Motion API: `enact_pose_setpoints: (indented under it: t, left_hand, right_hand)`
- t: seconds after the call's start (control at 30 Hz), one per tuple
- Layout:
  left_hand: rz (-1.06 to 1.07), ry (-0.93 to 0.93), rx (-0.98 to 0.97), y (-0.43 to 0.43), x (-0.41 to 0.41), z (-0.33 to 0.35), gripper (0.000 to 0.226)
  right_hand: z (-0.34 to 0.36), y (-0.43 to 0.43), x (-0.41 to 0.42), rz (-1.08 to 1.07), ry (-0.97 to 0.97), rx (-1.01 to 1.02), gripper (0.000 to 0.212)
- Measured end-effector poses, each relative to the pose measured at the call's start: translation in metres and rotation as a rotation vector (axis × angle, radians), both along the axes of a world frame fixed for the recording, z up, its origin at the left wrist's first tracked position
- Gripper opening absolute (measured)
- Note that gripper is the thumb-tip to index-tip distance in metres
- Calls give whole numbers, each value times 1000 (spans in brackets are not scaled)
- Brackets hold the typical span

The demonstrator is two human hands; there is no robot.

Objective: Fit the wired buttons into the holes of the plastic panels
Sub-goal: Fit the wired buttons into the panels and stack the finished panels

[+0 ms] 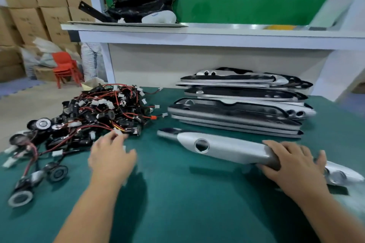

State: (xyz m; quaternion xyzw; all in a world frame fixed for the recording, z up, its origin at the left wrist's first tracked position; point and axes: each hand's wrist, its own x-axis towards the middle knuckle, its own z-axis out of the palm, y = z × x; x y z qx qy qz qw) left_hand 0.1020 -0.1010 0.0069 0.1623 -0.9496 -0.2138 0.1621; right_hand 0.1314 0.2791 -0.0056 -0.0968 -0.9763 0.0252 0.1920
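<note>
A long silver plastic panel (227, 147) lies across the green table, with an empty round hole (201, 145) near its left end. My right hand (290, 165) grips the panel near its right end, fingers curled over the top. A tangled pile of wired buttons (98, 112) with red and black wires and white connectors sits at the left. My left hand (111, 156) reaches into the pile's near edge, and its fingertips touch a white connector (118, 132); blur hides whether they pinch it. Loose buttons (57, 172) lie at the near left.
A stack of more silver and black panels (237, 112) fills the table's far right. Behind it stands a white shelf (217, 31) with a black bag (142, 2). Cardboard boxes (39, 6) and a red chair (65, 67) stand at the left, off the table.
</note>
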Motion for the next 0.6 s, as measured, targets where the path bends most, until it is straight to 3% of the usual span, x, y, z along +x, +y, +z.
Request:
enact_pose_setpoints:
  t: [0.07,0.17,0.23,0.33,0.43,0.53,0.6]
  left_hand:
    - [24,-302,-1,-15,4,-5,50]
    - [-9,-278,-19,-8,5,-8,41]
    - [-1,-113,60,6,8,-4,39]
    - [-21,350,224,31,18,7,39]
    - [-258,813,499,61,36,22,32]
    - [-540,978,764,88,54,27,31]
    - [-721,988,1098,103,58,30,38]
  right_hand:
    - [0,3,7,-14,-60,35,63]
    - [-3,5,13,-2,-52,35,62]
    - [-4,5,17,4,-24,14,60]
    - [-5,5,19,2,-6,8,60]
    - [-5,3,19,-1,26,-19,61]
    - [-3,2,20,-5,86,-47,59]
    - [-2,2,21,1,133,-82,56]
